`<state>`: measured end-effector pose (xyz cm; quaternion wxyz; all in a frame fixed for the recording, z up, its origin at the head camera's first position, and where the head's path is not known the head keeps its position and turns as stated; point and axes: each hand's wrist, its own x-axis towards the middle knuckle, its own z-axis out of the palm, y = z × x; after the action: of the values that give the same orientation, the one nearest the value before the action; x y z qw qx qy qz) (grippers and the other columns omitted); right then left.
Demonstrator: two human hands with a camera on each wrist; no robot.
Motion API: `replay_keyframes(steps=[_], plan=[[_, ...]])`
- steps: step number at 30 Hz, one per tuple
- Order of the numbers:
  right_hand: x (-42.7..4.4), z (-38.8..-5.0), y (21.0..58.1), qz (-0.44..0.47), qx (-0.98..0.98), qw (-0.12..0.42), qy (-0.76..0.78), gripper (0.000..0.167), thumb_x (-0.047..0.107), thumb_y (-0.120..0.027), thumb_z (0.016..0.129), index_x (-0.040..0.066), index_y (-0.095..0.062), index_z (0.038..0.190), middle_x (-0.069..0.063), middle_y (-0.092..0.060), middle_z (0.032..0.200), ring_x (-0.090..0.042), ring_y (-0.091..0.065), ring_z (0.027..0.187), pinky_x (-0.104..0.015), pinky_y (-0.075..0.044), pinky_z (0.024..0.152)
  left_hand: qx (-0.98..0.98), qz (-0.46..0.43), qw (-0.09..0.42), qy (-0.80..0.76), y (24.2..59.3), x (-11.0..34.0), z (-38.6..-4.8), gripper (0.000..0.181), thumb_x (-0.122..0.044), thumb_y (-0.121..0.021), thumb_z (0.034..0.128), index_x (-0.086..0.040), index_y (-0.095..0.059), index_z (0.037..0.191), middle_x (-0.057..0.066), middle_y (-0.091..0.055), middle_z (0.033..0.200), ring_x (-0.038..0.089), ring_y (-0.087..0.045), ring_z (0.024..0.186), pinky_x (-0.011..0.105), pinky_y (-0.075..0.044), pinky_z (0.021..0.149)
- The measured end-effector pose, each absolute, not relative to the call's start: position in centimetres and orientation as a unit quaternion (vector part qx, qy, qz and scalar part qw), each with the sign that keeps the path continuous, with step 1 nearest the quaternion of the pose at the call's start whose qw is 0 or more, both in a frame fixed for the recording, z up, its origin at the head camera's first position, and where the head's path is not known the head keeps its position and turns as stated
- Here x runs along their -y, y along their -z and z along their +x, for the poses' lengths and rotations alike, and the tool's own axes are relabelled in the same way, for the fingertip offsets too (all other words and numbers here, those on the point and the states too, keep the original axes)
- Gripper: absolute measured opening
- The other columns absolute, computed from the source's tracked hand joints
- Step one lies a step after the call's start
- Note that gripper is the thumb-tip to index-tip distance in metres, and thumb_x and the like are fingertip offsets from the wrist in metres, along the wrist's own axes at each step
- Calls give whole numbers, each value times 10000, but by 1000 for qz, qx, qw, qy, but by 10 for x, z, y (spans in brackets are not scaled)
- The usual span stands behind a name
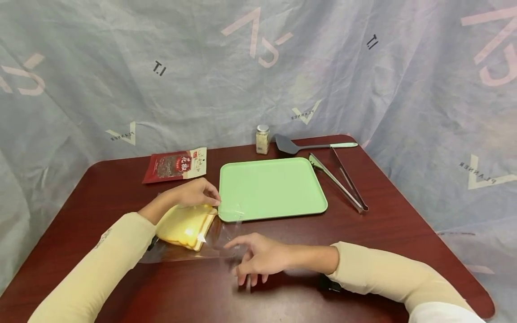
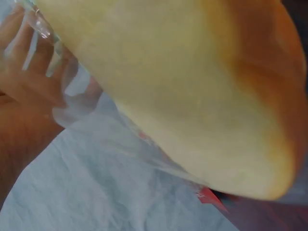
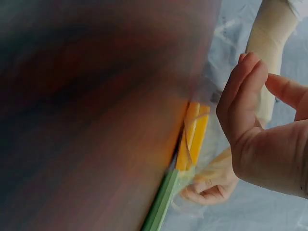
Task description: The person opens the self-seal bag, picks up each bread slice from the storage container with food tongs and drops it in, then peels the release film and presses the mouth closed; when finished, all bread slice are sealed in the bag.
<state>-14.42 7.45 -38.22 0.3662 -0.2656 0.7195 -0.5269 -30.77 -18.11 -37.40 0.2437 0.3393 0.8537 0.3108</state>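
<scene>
Sliced bread (image 1: 181,225) lies in a clear plastic bag (image 1: 161,256) on the left of the table. My left hand (image 1: 196,193) reaches over the bread and pinches the bag's film beside the tray's left edge. In the left wrist view, a large pale bread slice (image 2: 168,96) with a brown crust fills much of the picture, and the left hand (image 2: 33,72) shows through the film. My right hand (image 1: 262,255) hovers near the bag's right end, index finger stretched out and other fingers loosely bent, holding nothing. The right wrist view shows this hand (image 3: 260,130) with its fingers bent.
A light green tray (image 1: 272,188) lies at mid-table. Behind it stand a spice jar (image 1: 262,140) and a grey spatula (image 1: 299,146) lying flat. Metal tongs (image 1: 343,184) lie to its right. A red spice packet (image 1: 173,165) is at the back left. A grey curtain hangs behind.
</scene>
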Motion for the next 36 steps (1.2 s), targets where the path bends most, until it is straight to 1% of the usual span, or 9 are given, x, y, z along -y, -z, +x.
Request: replay_keyframes(steps=[8, 14, 20, 24, 27, 30, 32, 34, 36], plan=[[-64, -147, 388, -285, -720, 397, 492, 513, 90, -668, 914, 44, -512, 1400, -23, -752, 797, -161, -657, 537, -244, -483, 412, -855, 321, 244, -325, 377, 183, -308, 131, -154, -675, 954, -71, -775, 940, 44, -745, 867, 145, -592, 710, 273, -452, 602], [-57, -147, 392, -288, -718, 411, 482, 535, 69, -650, 898, 45, -512, 1414, 33, -759, 853, -155, -661, 546, -238, -481, 411, -841, 339, 245, -343, 381, 183, -308, 119, -120, -693, 937, -26, -767, 938, 85, -741, 872, 155, -596, 729, 252, -454, 635], [-53, -142, 392, -249, -723, 420, 488, 391, 168, -652, 953, 87, -617, 1334, -15, -759, 794, -143, -622, 446, -244, -462, 378, -837, 355, 237, -343, 380, 182, -305, 124, -105, -686, 938, -3, -756, 931, 105, -740, 878, 198, -638, 758, 265, -490, 655], [-49, -136, 391, -215, -714, 419, 518, 365, 207, -641, 979, 114, -628, 1332, -77, -748, 748, -134, -587, 387, -233, -445, 351, -833, 337, 242, -367, 375, 183, -304, 131, -72, -657, 952, 33, -734, 933, 126, -741, 894, 229, -689, 804, 289, -541, 709], [-47, -134, 393, -203, -718, 402, 531, 310, 184, -651, 971, 96, -675, 1267, -69, -761, 818, -161, -612, 411, -253, -464, 356, -822, 315, 256, -400, 372, 184, -303, 137, -30, -617, 967, 73, -704, 944, 180, -731, 929, 274, -710, 872, 320, -570, 767], [-49, -135, 393, -196, -735, 373, 531, 230, 143, -666, 955, 75, -732, 1165, -47, -768, 917, -252, -670, 486, -304, -507, 389, -814, 303, 262, -420, 369, 184, -302, 145, -24, -592, 981, 88, -683, 969, 230, -721, 987, 310, -712, 946, 342, -570, 818], [-52, -135, 393, -194, -745, 356, 529, 197, 124, -677, 945, 65, -753, 1116, -34, -767, 951, -296, -696, 544, -333, -527, 413, -815, 296, 256, -427, 368, 184, -301, 153, -46, -589, 990, 75, -682, 987, 222, -725, 1004, 302, -713, 968, 332, -566, 830], [-56, -136, 393, -201, -755, 332, 528, 180, 114, -688, 933, 62, -765, 1087, -42, -768, 913, -293, -706, 571, -343, -534, 423, -822, 292, 239, -427, 365, 185, -301, 152, -68, -602, 987, 58, -687, 992, 196, -736, 992, 282, -719, 954, 308, -564, 808], [-62, -138, 393, -222, -773, 292, 518, 174, 129, -718, 912, 64, -776, 1063, -32, -764, 833, -235, -700, 546, -319, -529, 419, -829, 283, 218, -430, 363, 187, -300, 149, -82, -610, 986, 43, -692, 985, 167, -745, 975, 253, -723, 936, 280, -556, 779]])
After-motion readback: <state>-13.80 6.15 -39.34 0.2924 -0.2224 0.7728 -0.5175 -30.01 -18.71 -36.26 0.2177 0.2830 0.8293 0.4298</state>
